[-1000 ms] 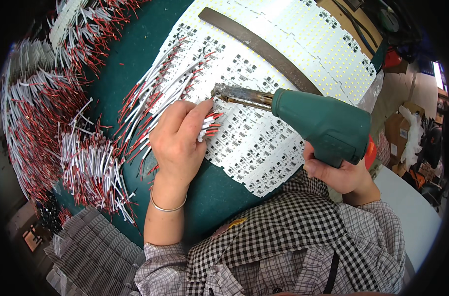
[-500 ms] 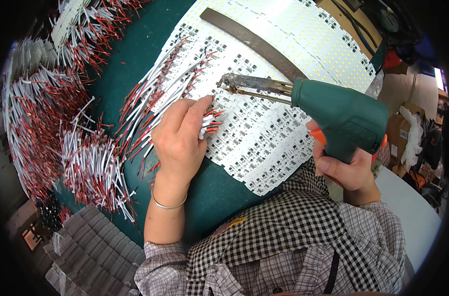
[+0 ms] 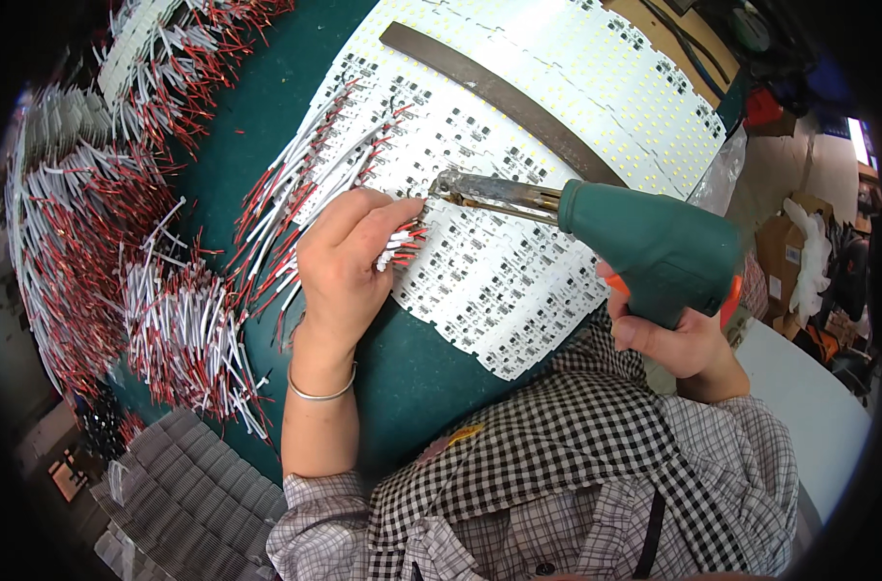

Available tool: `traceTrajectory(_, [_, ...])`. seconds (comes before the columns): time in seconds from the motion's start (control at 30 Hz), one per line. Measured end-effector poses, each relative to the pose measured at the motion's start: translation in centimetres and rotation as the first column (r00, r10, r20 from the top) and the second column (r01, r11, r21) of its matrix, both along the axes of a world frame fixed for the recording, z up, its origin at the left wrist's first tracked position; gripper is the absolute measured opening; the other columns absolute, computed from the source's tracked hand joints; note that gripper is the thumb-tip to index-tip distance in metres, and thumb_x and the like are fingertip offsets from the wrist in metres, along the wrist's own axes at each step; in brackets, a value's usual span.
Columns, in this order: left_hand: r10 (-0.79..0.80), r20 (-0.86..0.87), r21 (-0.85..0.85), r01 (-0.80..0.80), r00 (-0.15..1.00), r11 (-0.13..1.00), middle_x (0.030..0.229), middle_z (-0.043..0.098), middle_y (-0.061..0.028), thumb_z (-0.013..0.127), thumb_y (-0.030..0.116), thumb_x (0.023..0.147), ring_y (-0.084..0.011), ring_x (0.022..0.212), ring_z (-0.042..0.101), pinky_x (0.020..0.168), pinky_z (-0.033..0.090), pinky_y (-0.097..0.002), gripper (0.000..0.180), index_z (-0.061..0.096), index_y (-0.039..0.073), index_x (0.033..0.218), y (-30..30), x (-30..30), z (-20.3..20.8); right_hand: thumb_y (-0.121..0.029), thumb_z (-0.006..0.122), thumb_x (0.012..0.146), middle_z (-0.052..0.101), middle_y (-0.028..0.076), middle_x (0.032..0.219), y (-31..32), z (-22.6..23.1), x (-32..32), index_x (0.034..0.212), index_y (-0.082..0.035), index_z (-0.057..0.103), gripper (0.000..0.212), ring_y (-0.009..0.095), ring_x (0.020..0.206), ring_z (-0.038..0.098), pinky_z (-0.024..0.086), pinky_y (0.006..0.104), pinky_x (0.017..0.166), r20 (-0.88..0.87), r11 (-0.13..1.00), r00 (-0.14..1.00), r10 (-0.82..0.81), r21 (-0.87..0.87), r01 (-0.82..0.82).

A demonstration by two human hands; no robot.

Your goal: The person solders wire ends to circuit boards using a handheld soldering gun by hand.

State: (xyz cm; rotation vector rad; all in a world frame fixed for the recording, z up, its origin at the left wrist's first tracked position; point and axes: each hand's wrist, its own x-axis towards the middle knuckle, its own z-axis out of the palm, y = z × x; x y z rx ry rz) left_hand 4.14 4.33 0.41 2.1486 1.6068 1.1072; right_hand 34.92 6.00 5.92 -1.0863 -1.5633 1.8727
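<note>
My left hand [image 3: 342, 257] is closed around a small bunch of red and white wires [image 3: 402, 246], their ends poking out past the fingers. Its index fingertip reaches the sheet of white circuit boards [image 3: 499, 281]. In my right hand [image 3: 675, 341] is a green soldering gun [image 3: 649, 242] with an orange trigger, index finger at the trigger. The gun's dark tip lies just beyond my left fingertips, over the boards; whether it touches them I cannot tell. Rows of red and white wires [image 3: 300, 184] lie across the boards' left side.
A curved brown strip [image 3: 504, 97] lies across the boards. Big heaps of wired boards [image 3: 92, 242] and a loose wire pile [image 3: 194, 334] cover the green table's [image 3: 257, 87] left side. Grey stacked pieces [image 3: 194, 474] sit at the lower left, cardboard boxes [image 3: 780, 247] at the right.
The soldering gun has moved left and slightly down, bringing its tip closer to my left fingertips. My left hand still grips the wires, a little lower at the fingertips.
</note>
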Motion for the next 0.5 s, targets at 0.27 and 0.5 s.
traceTrajectory(0.27, [0.001, 0.039, -0.034, 0.000, 0.999, 0.999, 0.080, 0.062, -0.0100, 0.053, -0.019, 0.052, -0.0255, 0.074, 0.062, 0.062, 0.050, -0.0321, 0.048, 0.069, 0.004, 0.091, -0.1, -0.3, 0.0, 0.005, 0.063, 0.082, 0.060, 0.009, 0.083, 0.0, -1.0, 0.0, 0.119, 0.005, 0.050, 0.039, 0.013, 0.065, 0.058, 0.049, 0.0246, 0.056, -0.013, 0.960, 0.991, 0.132, 0.250, -0.125])
traceTrajectory(0.5, [0.001, 0.025, -0.033, 0.000, 1.000, 0.999, 0.080, 0.063, -0.0093, 0.054, -0.018, 0.052, -0.0251, 0.074, 0.062, 0.062, 0.050, -0.0324, 0.048, 0.070, 0.005, 0.091, -0.1, -0.3, 0.0, 0.002, 0.072, 0.076, 0.063, 0.008, 0.093, -0.7, -1.4, -0.1, 0.114, 0.001, 0.054, 0.041, 0.013, 0.085, 0.062, 0.050, 0.0247, 0.071, 0.026, 0.984, 0.999, 0.037, 0.173, -0.041])
